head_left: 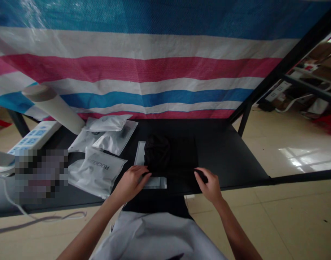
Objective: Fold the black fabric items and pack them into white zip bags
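Left hand (131, 181), right hand (212, 186); cloth (157, 153) over bag (157, 183)

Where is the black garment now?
Head view: the black garment lies central on the table, partly over a clear bag, between the left hand and right hand, with white packets to its left.

The table (230, 151) is dim, so the black cloth (160, 151) hardly shows. Bright light bounces off the floor (297, 155) (white glare, right side). Edges bend. One patch (40, 177) is blurred.
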`<state>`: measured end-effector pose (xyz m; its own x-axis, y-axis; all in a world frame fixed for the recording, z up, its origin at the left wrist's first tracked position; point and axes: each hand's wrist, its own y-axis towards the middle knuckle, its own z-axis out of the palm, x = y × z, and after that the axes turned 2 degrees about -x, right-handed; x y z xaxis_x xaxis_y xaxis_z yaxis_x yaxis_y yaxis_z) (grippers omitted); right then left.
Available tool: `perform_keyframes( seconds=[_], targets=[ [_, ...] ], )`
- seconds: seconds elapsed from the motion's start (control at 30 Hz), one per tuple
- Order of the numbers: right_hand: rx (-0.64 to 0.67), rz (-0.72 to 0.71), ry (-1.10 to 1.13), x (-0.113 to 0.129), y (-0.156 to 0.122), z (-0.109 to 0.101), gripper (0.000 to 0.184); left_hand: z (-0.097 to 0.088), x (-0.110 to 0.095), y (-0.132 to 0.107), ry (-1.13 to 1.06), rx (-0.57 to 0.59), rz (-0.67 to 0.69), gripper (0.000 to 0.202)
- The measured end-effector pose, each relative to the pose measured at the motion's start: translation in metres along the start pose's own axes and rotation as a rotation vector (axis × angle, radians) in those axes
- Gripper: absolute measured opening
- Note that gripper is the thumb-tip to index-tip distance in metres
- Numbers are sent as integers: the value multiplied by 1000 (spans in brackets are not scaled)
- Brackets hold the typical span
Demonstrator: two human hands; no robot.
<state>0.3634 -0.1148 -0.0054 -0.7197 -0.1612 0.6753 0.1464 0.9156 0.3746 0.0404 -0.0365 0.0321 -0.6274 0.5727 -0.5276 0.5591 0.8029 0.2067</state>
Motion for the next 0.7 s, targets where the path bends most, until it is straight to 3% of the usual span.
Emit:
perform_keyframes(
  seconds=[0.17,0.33,0.47,0.57,0.7],
  targets=[
    [-108,194,55,0,37,11,30,8,-2,40,-16,-247,-284,31],
    [-55,231,-295,-11,77,15,32,23,5,86,171,-308,-313,31],
    [44,209,-346,-26,97,14,32,34,24,97,213,-367,-365,58],
    [42,200,-295,-40,108,16,44,38,38,98,179,-288,-456,63],
    [87,257,-204,-59,125,22,66,39,47,104,193,-127,-464,67]
  ],
)
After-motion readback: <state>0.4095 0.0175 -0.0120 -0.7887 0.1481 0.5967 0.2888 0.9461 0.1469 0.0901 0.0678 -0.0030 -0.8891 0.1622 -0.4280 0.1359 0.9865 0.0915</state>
